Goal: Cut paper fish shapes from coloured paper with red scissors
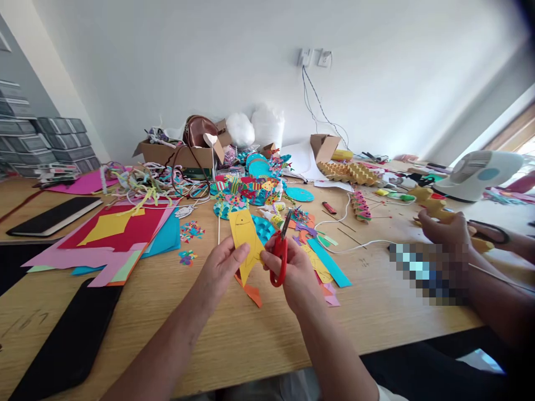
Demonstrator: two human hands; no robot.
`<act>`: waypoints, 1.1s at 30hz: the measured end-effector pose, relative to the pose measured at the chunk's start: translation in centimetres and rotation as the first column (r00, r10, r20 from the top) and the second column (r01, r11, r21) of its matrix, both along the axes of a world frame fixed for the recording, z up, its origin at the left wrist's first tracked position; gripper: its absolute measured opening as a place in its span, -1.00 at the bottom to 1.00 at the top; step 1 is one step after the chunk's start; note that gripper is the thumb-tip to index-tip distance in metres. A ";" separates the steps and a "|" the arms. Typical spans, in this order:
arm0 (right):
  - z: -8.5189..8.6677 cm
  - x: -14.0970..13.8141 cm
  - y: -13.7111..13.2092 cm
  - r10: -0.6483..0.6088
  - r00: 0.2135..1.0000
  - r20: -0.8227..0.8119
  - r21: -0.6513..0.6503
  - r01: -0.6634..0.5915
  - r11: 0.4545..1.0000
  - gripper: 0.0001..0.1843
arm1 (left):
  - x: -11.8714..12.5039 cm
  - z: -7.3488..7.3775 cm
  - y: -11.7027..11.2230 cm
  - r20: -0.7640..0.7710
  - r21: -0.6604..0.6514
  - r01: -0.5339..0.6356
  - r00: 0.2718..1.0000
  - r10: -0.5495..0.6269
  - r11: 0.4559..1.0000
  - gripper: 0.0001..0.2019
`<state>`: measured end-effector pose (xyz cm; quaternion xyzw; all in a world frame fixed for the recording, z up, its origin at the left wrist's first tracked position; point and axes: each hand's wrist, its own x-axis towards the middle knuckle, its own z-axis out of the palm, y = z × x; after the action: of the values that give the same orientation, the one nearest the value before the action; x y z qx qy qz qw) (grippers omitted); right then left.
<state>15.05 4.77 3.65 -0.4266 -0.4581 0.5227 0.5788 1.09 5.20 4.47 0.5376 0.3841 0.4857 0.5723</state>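
One black notebook (52, 216) over on the left, plus one black case (69, 334) nearer the edge of the table (200, 356). Next along, a messy stack of coloured paper (86, 257), red sheet (140, 229) near the top, with one yellow cutout (108, 225) lying on it. Behind that, a tangle of pipe cleaners (146, 181), too many to count, then one box (175, 156) with one brown bag (200, 132) on top. Two clumps of confetti (192, 232) just right of the stack.

Middle: one piece of yellow paper (243, 236), up above the table. Long and narrow, pointed at the bottom, dark drawn lines down it, one small dot near the top, so kinda fish-like. Left hand (223, 264) closed on it, thumb across the front. Two white fluffy bundles (240, 131) back by the wall (209, 55). Right hand (296, 273) wrapped around one pair of red scissors (285, 256), blades up and looking together, fingertips right at the paper's edge too; pinching or just touching, can't tell.

Further right, one blue strip (330, 263) and one yellow strip (316, 263) side by side, a few thin sticks (352, 236) past those. Far right, a co-worker's hand (447, 231) on one carton piece (432, 203), and one white appliance (480, 172) behind.
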 end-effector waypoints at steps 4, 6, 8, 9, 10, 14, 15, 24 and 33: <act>-0.7 -0.7 -0.6 0.013 0.999 -0.040 -0.039 -0.014 0.999 -0.70 | 0.4 -1.1 -0.2 0.004 -0.039 -0.064 0.998 0.064 0.997 -0.88; -0.8 -0.8 -0.9 0.026 0.999 -0.024 -0.057 -0.027 0.998 -0.68 | 0.4 -1.5 -0.3 -0.002 -0.051 -0.094 0.996 0.094 0.994 -0.92; -0.8 -0.5 -1.3 0.043 0.999 0.034 -0.050 -0.041 0.998 -0.68 | 0.3 -1.8 -0.4 0.030 -0.059 -0.126 0.991 0.128 0.990 -0.94; -0.9 -0.3 -1.6 0.062 0.995 0.075 -0.043 -0.059 0.997 -0.68 | 0.2 -1.9 -0.5 0.057 -0.065 -0.141 0.988 0.145 0.988 -0.94; -1.0 0.0 -1.8 0.089 0.989 0.116 -0.034 -0.086 0.996 -0.67 | 0.0 -1.9 -0.6 0.086 -0.073 -0.149 0.984 0.155 0.986 -0.94; -1.5 1.3 -2.7 0.217 0.950 0.224 -0.039 -0.214 0.976 -0.63 | -0.7 -1.7 -0.7 0.127 -0.110 -0.103 0.985 0.116 0.989 -0.93; -1.6 1.6 -2.8 0.245 0.934 0.261 -0.042 -0.243 0.969 -0.62 | -0.9 -1.5 -0.7 0.114 -0.120 -0.087 0.988 0.101 0.989 -0.93; 0.1 4.4 -3.6 0.460 0.435 0.774 -0.297 -0.393 0.870 -0.65 | -3.1 -0.2 -0.1 0.008 -0.186 -0.005 1.000 0.006 0.983 -0.92; 2.4 4.6 -2.3 0.577 0.286 0.765 -0.403 -0.487 0.775 -0.59 | -2.7 -0.5 0.7 -0.005 -0.290 0.179 0.982 -0.189 0.940 -0.87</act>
<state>19.66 2.51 6.04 -0.4753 -0.7721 0.4198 0.0429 -1.59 5.90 3.92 0.4900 0.4082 0.3601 0.6809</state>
